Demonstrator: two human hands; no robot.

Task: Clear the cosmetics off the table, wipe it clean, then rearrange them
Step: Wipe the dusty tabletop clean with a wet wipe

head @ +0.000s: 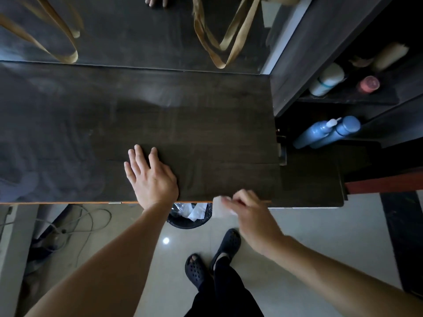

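The dark wooden table [137,115] has no cosmetics on its top. My left hand [151,177] rests flat on it near the front edge, fingers spread and straight. My right hand [249,216] is blurred just past the front edge and pinches a white tissue [219,208] above the floor. The cosmetics stand on dark shelves at the right: two blue bottles [327,133], a white bottle [327,82], a pink-capped jar [369,84] and a pale fluffy item [389,57].
A black bin [188,216] with crumpled white tissues sits on the floor under the table's front edge. A mirror [137,30] behind the table reflects tan bag straps. Cables lie on the floor at the left. My feet in black clogs [210,259] stand on pale tiles.
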